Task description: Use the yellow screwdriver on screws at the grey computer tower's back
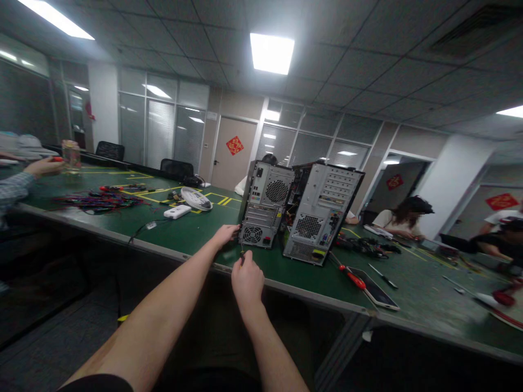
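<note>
Two metal computer cases stand upright side by side, their rear panels toward me. My left hand (pixel 226 235) rests with its fingers stretched against the lower left side of the left computer case (pixel 267 190); some fingertips are hidden there. My right hand (pixel 248 277) is closed around the dark handle of a screwdriver (pixel 243 257). The screwdriver points up at that case's bottom left corner, near the fan grille; whether its tip touches a screw cannot be made out. The right computer case (pixel 316 218) leans slightly and neither hand touches it.
A red-handled screwdriver (pixel 355 279) and a tablet-like device (pixel 379 291) lie right of the cases. Tangled cables (pixel 102 200), a white fan (pixel 196 198) and a white power bank-like box (pixel 177 212) are left. A co-worker's hand (pixel 47 166) is far left; other people sit right.
</note>
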A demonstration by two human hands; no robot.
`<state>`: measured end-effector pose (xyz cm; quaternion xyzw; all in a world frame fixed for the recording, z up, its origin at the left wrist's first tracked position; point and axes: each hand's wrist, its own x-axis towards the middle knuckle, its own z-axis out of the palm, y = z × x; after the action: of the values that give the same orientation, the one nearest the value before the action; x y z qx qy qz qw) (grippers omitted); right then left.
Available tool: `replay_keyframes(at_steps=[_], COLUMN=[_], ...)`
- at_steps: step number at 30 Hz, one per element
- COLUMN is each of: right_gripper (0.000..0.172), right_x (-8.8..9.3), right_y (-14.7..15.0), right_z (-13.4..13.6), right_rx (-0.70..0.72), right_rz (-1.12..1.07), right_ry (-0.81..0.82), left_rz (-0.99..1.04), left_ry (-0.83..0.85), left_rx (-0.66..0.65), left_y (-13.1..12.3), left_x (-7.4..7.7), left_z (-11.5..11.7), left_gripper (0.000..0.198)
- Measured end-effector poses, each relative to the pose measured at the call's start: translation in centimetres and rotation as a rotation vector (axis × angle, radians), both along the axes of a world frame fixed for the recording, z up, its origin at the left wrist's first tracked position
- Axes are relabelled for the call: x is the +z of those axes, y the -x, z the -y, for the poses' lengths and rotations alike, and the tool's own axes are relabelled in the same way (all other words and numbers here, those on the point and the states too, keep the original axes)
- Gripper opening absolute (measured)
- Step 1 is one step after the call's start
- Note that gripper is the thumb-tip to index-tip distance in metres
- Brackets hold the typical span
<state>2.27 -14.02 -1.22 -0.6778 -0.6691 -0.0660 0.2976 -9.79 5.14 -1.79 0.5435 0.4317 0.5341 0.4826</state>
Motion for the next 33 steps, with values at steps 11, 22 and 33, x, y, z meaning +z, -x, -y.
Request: replay_keyframes(at_steps=[11, 22, 33], right_gripper=[0.011, 0.015, 0.018], right_x=[0.4, 0.7, -0.5], right_y=[0.0, -0.3, 0.8], right_z=[-0.1, -0.2, 0.1], right_rx=[0.006, 0.011, -0.015], right_rz=[-0.128, -0.22, -0.026], right_ry=[-0.007, -0.024, -0.004], left_rz=[-0.032, -0.046, -0.049], left_ry=[-0.016, -0.021, -0.033], left_rx=[-0.001, 0.012, 0.008], left_y=[0.1, 0.1, 0.1], left_x=[0.0, -0.3, -0.4], left_z=[0.1, -0.3, -0.3], left_gripper=[0.056, 0.059, 0.057])
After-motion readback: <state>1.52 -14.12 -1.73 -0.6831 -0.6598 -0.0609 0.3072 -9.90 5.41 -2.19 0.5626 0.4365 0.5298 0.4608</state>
